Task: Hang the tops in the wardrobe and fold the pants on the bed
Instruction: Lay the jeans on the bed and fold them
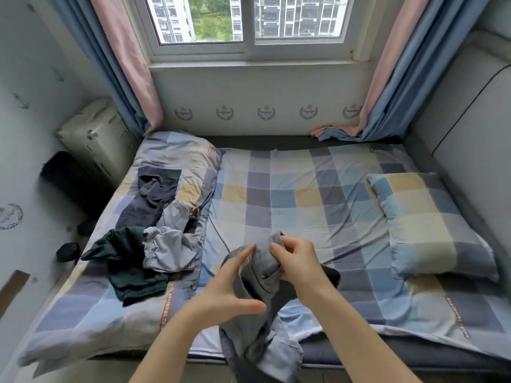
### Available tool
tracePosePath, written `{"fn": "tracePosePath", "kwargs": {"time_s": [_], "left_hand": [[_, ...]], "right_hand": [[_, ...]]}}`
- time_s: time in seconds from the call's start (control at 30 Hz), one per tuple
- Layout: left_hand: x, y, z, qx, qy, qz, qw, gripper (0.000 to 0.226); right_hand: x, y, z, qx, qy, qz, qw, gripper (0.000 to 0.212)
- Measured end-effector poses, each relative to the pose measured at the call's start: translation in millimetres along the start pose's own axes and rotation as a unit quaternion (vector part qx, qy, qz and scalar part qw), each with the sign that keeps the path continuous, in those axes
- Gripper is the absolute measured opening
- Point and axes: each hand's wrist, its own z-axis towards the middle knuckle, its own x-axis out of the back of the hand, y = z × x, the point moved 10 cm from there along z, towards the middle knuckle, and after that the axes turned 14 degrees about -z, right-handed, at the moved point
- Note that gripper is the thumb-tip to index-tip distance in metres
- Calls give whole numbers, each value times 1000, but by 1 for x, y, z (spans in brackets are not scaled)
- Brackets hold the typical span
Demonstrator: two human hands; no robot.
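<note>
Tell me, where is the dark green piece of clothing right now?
In the head view, the dark green garment lies on the left side of the bed, on the folded quilt, right beside the light grey shorts.

Single view, head-worn wide-angle camera. Position: at the near long edge of the bed (304, 189), above it. Facing: forward and steeply down across the mattress toward the window (249, 20) on the far wall. Nearness: close to both forearms, which enter from the bottom edge (straight lines bow toward the frame's sides). No second view shares the scene.
</note>
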Motion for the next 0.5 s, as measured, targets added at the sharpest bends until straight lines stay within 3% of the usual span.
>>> {"fn": "tracePosePath", "kwargs": {"time_s": [0.07,0.13,0.2,0.27,0.33,0.5], "left_hand": [[-16,10,5,-61,40,10,997,110],[3,27,0,-136,178,34,974,74],[31,36,-8,-175,270,14,947,32],[50,38,-7,-181,286,-48,940,18],[58,44,-4,-182,278,-61,941,18],[65,54,-1,-187,254,-97,944,20]], "right_hand": [[-12,-23,-15,55,5,-45,997,18],[-16,-40,-22,97,-7,-64,993,20],[-16,-51,-25,115,-42,-58,991,27],[-11,-49,-22,125,-69,-95,985,30],[-3,-29,-14,119,-69,-198,971,38],[-15,51,-10,92,-31,-413,905,89]]}}
